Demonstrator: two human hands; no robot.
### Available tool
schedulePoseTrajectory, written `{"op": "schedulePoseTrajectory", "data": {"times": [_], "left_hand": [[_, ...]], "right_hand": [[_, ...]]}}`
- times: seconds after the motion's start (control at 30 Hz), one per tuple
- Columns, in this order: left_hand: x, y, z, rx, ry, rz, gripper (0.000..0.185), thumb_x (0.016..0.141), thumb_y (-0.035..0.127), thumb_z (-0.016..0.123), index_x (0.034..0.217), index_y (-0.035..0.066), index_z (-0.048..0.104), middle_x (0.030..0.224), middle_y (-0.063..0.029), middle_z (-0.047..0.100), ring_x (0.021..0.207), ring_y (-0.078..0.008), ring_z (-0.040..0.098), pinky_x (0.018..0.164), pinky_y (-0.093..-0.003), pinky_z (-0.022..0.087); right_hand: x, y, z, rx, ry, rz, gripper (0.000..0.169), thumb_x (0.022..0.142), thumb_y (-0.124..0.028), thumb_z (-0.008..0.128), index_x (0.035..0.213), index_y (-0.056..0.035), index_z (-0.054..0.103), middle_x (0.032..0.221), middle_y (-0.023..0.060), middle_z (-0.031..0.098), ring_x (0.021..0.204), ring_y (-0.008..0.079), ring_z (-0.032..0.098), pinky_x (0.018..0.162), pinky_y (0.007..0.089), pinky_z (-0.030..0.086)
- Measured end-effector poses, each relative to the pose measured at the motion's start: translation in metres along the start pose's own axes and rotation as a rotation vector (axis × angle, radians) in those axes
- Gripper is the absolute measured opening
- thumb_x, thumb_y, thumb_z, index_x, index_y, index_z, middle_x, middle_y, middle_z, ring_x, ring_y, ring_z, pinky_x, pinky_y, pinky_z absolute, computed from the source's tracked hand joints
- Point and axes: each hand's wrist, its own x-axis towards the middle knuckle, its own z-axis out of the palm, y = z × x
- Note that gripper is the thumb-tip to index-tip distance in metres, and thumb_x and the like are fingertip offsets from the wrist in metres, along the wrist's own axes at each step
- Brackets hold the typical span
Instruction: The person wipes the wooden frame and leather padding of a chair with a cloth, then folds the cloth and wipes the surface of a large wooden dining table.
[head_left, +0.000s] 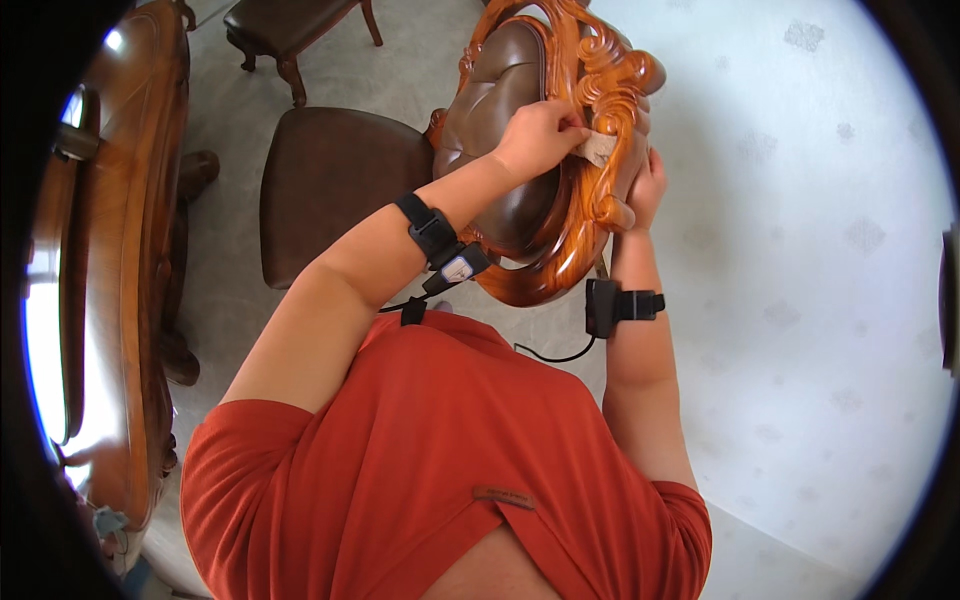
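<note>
A carved, glossy wooden chair back (574, 247) with a tufted brown leather panel (487, 97) stands before me, joined to a brown leather seat (337, 187). My left hand (544, 135) pinches a beige cloth (598, 148), which lies in an opening of the carved frame beside the leather. Behind the frame's right side is my right hand (649, 191); its fingers are partly hidden by the wood, and whether it holds the cloth's other end does not show. Black straps with small devices are on both my forearms.
A large polished wooden table (139, 262) runs along the left. Another chair with a dark leather seat (281, 26) stands at the top left. To the right is a pale patterned wall (795, 225), close to my right arm. Cables hang from the strapped devices.
</note>
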Motion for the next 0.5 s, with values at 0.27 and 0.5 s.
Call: {"op": "schedulePoseTrajectory", "data": {"times": [0.27,0.5], "left_hand": [[0.000,0.017,0.009,0.215,0.151,0.330,0.014,0.078,0.016,0.067,0.081,0.005,0.059,0.080,-0.0110,0.060,0.074,-0.0316,0.059,0.066,-0.0392,0.049],[-0.014,-0.015,0.015,0.140,0.067,0.322,0.014,0.080,0.016,0.064,0.084,0.003,0.060,0.082,-0.0159,0.060,0.079,-0.0349,0.058,0.069,-0.0391,0.048]], "right_hand": [[-0.014,0.024,-0.009,-0.044,-0.018,0.209,0.026,0.092,-0.025,0.058,0.095,0.0008,0.061,0.083,0.0018,0.063,0.071,0.0078,0.058,0.061,0.0220,0.047],[-0.023,0.055,-0.040,-0.687,-0.224,-0.401,0.031,0.095,-0.031,0.049,0.108,-0.0039,0.058,0.099,0.0042,0.061,0.085,0.0134,0.059,0.075,0.0280,0.048]]}}
